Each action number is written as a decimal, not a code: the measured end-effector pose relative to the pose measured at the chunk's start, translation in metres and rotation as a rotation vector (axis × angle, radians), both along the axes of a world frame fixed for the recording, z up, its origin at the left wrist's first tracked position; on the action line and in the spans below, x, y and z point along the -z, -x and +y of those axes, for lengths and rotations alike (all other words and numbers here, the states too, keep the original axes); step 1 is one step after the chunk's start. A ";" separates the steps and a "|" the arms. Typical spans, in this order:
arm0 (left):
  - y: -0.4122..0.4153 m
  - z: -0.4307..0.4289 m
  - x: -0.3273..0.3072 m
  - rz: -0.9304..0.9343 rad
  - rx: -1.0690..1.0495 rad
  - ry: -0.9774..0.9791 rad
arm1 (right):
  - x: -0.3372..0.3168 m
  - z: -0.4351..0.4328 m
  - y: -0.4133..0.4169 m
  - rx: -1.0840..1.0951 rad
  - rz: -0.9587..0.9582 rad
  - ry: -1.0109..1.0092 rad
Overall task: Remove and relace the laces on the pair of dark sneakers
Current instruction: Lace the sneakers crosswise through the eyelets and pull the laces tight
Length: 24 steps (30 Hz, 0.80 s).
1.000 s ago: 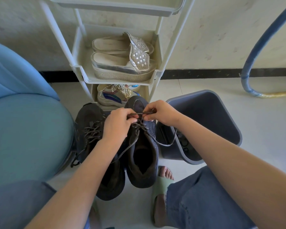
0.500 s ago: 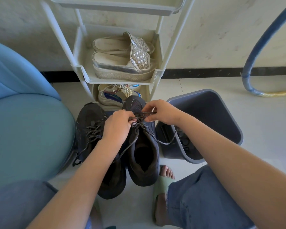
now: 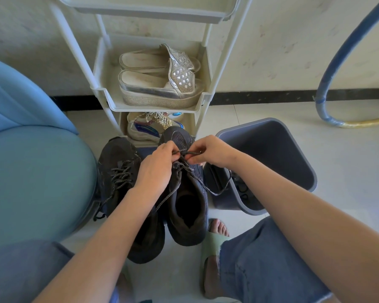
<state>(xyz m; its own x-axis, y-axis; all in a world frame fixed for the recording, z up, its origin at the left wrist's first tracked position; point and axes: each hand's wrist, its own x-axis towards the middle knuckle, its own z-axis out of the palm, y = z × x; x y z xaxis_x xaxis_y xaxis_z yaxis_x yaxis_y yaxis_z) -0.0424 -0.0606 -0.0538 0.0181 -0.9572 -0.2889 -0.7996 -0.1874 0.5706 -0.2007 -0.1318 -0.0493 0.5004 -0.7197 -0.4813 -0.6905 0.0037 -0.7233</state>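
Pale tiled floor point(image 3: 315, 149) carries a blue cushioned seat point(image 3: 31, 171) on the left, a white shoe rack point(image 3: 105, 92) against the wall with platform sandals point(image 3: 162, 92) on its shelf, and a grey bin point(image 3: 293, 149) on the right. Between seat and bin, toes toward the rack, stand the dark sneakers: the left sneaker point(image 3: 116, 158), laced, and the right sneaker point(image 3: 190, 211), one loose lace end looping in front of the bin's wall. Left hand point(image 3: 155, 169) and right hand point(image 3: 212, 152) crowd its front, each pinching the lace point(image 3: 187, 153) stretched between them and hiding the eyelets beneath.
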 end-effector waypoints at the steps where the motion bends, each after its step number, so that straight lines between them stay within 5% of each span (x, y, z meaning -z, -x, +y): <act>1: -0.001 0.000 0.000 -0.010 0.008 0.011 | 0.001 0.001 -0.001 0.001 -0.007 0.002; 7: -0.004 0.001 0.000 -0.063 0.015 0.101 | 0.002 0.000 -0.004 -0.072 0.031 0.006; 16: -0.005 0.001 -0.002 0.108 -0.029 0.102 | 0.005 0.000 -0.004 -0.110 0.056 0.007; 24: -0.009 0.001 -0.003 0.092 -0.027 0.097 | -0.016 0.007 0.012 -0.122 0.119 -0.295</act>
